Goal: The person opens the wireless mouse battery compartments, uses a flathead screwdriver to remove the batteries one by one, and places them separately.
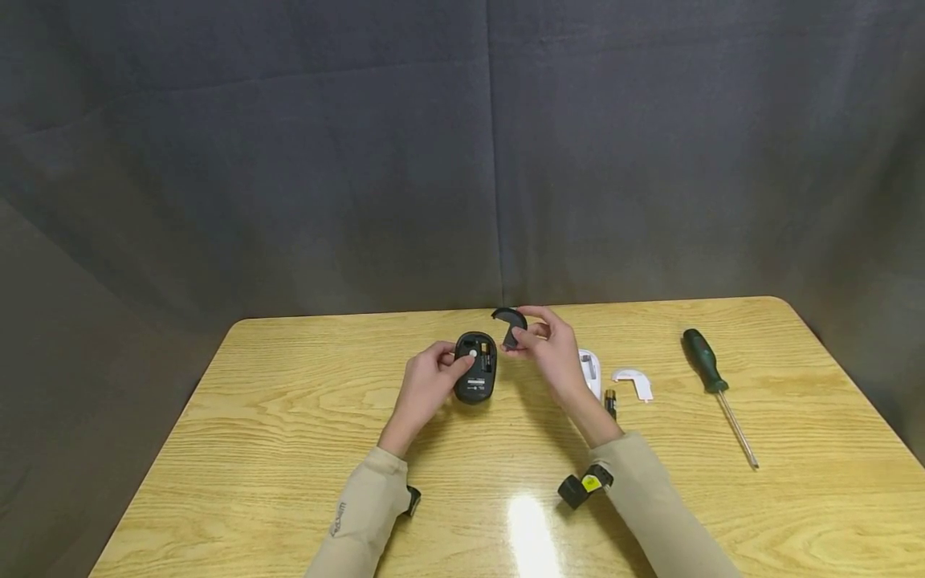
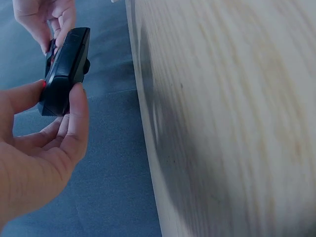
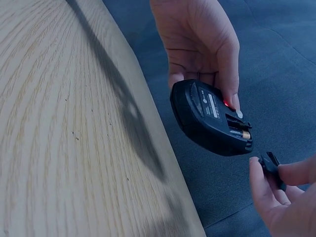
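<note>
Gripping a black mouse (image 1: 474, 368) belly-up, battery bay uncovered, the left hand (image 1: 426, 384) hovers mid-counter (image 1: 289, 449); right hand (image 1: 552, 347) fingers pinch its curved cover (image 1: 509, 319) just right. Bare counter lies left and near.

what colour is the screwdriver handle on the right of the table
Dark green. The screwdriver handle shows best in the head view, lying on the wooden table away from both hands.

Both arms wear long beige sleeves (image 1: 368, 502) reaching the wrists. The left sleeve bears small dark lettering, illegible. A black device with a yellow label (image 1: 584, 484) is strapped under the right wrist. Both hands (image 1: 426, 385) are bare.
</note>
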Demonstrator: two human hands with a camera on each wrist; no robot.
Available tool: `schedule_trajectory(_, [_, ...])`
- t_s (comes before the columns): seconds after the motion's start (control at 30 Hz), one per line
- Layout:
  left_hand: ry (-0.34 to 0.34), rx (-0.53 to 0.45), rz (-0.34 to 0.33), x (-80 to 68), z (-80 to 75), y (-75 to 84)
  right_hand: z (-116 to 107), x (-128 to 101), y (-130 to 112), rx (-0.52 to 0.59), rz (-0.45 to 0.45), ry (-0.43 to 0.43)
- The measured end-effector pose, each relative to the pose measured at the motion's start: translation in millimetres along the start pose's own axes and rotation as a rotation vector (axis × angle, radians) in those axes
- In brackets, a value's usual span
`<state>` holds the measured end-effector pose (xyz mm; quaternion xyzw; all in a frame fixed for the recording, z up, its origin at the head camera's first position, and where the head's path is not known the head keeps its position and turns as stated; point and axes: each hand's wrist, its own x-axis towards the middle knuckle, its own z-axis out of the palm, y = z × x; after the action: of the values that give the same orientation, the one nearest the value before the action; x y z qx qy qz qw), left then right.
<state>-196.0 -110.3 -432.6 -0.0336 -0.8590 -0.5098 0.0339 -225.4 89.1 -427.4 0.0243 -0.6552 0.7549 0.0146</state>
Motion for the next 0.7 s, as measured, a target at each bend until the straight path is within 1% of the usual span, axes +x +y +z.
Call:
schedule_trajectory(0.13, [0.019,-0.002,0.000,0.6,-1.2,1.3,-2,0,2,-0.029,0.006,0.005])
schedule_trajectory(0.37, [0.038,-0.034,0.007,1.0,-3.0,1.5,-3,1,5,-0.145,0.031,-0.003])
schedule_trajectory(0.7, [0.049,-0.050,0.024,1.8,-5.1,-0.1,-1,2,11,-0.202,0.098,-0.045])
